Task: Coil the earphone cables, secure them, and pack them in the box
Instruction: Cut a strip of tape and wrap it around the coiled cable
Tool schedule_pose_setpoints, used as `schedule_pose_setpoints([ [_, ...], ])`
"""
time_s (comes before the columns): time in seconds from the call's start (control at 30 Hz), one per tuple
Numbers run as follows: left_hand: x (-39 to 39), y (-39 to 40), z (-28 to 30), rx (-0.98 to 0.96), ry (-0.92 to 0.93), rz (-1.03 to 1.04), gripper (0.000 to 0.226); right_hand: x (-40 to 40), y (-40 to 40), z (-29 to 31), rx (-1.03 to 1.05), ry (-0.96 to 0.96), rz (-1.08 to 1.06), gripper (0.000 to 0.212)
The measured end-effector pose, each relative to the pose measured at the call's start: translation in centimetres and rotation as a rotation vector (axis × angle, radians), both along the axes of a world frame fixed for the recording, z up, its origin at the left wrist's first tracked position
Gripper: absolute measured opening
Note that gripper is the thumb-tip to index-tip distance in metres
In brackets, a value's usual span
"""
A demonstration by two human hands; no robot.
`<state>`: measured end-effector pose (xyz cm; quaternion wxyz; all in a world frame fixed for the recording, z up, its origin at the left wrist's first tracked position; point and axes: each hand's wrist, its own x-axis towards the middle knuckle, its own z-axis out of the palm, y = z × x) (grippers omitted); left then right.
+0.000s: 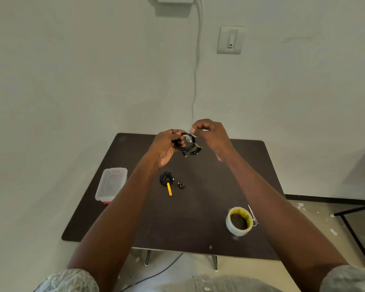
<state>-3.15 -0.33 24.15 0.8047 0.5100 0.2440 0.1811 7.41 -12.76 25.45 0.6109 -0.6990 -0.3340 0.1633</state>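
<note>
Above the dark table (219, 186), my left hand (167, 146) grips a coiled black earphone cable (188, 145), whose earbuds and plug dangle below it. My right hand (209, 133) pinches a small clear piece of tape (193, 134) that touches the top of the coil. A second black earphone coil (166, 178) with a yellow strap lies on the table below, and one loose earbud (180, 185) sits beside it. A clear plastic box (111, 184) stands open near the table's left edge.
A roll of tape (239, 221) with a yellow core stands at the front right of the table, with small white scissors (252, 214) just behind it. A black cable runs on the floor under the table's front edge. A glass panel leans at the right.
</note>
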Motion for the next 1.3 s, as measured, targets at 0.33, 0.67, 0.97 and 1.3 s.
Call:
schedule_pose_setpoints([
  [0.33, -0.2, 0.9, 0.4, -0.027, -0.056, -0.042, 0.024, -0.5, 1.8, -0.2, -0.037, -0.069, -0.045, 0.007],
  [0.67, -0.2, 1.6, 0.5, 0.071, 0.004, -0.034, 0.019, -0.9, 2.3, 0.6, -0.051, -0.055, -0.045, 0.009],
  [0.97, -0.4, 1.8, 0.9, 0.104, 0.010, -0.008, 0.018, -0.8, 2.6, 0.7, -0.050, -0.062, -0.045, 0.011],
  [1.3, -0.3, 1.3, 1.2, 0.295, 0.008, 0.120, 0.016, -0.6, 3.0, 1.2, -0.054, -0.042, -0.043, 0.011],
])
